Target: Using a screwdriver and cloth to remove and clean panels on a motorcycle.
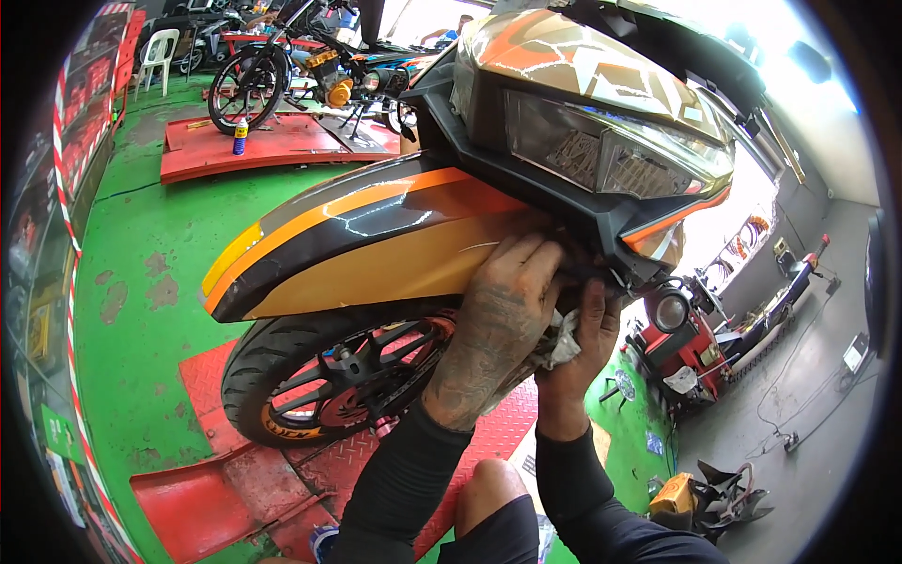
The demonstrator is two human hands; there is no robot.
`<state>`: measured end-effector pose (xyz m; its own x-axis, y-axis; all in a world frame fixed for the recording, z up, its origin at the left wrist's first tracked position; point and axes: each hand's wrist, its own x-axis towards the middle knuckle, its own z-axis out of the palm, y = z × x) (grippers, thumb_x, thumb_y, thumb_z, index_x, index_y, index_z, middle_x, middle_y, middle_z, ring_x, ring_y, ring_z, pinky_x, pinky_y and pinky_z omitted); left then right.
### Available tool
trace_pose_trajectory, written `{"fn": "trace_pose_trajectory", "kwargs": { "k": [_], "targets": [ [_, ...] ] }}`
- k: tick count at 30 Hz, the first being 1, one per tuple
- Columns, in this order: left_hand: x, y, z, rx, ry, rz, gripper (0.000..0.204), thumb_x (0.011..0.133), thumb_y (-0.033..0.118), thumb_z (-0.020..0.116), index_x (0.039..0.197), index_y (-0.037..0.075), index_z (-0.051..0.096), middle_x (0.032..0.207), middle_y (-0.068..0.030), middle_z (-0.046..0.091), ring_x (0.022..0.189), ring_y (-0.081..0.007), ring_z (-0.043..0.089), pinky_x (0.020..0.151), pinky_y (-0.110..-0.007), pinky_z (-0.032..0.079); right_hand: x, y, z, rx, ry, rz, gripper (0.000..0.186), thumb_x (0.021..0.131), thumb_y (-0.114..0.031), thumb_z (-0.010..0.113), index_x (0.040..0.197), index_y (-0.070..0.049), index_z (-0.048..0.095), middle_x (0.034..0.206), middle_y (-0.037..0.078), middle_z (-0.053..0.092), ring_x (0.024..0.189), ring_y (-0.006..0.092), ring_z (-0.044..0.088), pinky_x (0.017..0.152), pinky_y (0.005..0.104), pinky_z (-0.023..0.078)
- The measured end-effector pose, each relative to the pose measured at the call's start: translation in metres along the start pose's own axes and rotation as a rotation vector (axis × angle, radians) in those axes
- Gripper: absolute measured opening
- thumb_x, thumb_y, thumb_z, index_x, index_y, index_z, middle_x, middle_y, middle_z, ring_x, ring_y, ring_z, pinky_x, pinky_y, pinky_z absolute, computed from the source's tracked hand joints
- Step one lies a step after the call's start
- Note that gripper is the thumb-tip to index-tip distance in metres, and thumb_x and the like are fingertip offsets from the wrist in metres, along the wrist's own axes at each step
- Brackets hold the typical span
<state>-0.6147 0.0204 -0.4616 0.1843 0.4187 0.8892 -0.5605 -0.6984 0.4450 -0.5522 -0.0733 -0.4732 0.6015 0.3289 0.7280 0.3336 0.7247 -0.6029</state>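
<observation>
Both of my hands are up under the headlight (601, 155) of a motorcycle, beside its gold, orange and black front fender (376, 254). My left hand (503, 310) has its fingers bent in behind the fender; the fingertips and whatever they grip are hidden. Close by on the right, my right hand (583, 343) is closed, thumb and fingers pointing up at a dark part below the headlight. A crumpled whitish rag (564, 343) shows at its palm, between the two hands. Below the fender is the front wheel (329, 376) with black spokes.
A red ramp (329, 489) lies under the motorcycle. Farther back, another motorcycle (282, 80) stands on a red platform (225, 155) with a spray can (241, 136). To the right are a round black lamp (669, 310), a red machine (676, 348) and loose parts (723, 498) on the floor.
</observation>
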Motion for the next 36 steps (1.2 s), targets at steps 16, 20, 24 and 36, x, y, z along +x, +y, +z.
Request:
{"fn": "trace_pose_trajectory", "kwargs": {
  "k": [16, 20, 24, 36],
  "targets": [
    [0.001, 0.0, 0.005, 0.041, 0.037, 0.035, 0.011, 0.079, 0.002, 0.06, 0.088, 0.0, 0.055, 0.09, -0.0182, 0.057, 0.088, -0.0396, 0.057, 0.077, -0.047, 0.049, 0.008, 0.005, 0.012, -0.071, 0.031, -0.081, 0.026, 0.097, -0.012, 0.061, 0.122, -0.003, 0.057, 0.118, 0.009, 0.064, 0.105, 0.0186, 0.062, 0.091, 0.0308, 0.05],
    [0.001, 0.0, 0.001, 0.043, 0.031, -0.006, 0.011, 0.078, 0.001, 0.061, 0.087, 0.0, 0.054, 0.088, -0.0179, 0.056, 0.086, -0.0397, 0.056, 0.075, -0.048, 0.048, 0.012, 0.007, 0.02, -0.11, 0.045, -0.016, 0.027, 0.099, -0.014, 0.058, 0.124, -0.002, 0.056, 0.121, 0.01, 0.063, 0.106, 0.0187, 0.062, 0.093, 0.0316, 0.05],
    [0.002, 0.003, 0.0, 0.027, 0.01, 0.001, 0.012, 0.078, 0.001, 0.061, 0.087, 0.0, 0.054, 0.088, -0.0179, 0.056, 0.086, -0.0396, 0.056, 0.075, -0.048, 0.048, 0.004, 0.008, 0.009, 0.038, 0.031, -0.042, 0.028, 0.099, -0.014, 0.06, 0.124, -0.002, 0.057, 0.122, 0.009, 0.063, 0.104, 0.0175, 0.062, 0.09, 0.0317, 0.05],
    [-0.001, 0.004, -0.002, 0.051, -0.023, -0.023, 0.015, 0.078, 0.0, 0.06, 0.092, -0.001, 0.056, 0.092, -0.0194, 0.058, 0.089, -0.0408, 0.057, 0.078, -0.048, 0.048, 0.006, 0.004, 0.018, -0.082, 0.08, -0.081, 0.024, 0.095, -0.009, 0.065, 0.116, 0.0, 0.062, 0.112, 0.008, 0.067, 0.097, 0.0145, 0.063, 0.086, 0.0285, 0.049]
  ]
}}
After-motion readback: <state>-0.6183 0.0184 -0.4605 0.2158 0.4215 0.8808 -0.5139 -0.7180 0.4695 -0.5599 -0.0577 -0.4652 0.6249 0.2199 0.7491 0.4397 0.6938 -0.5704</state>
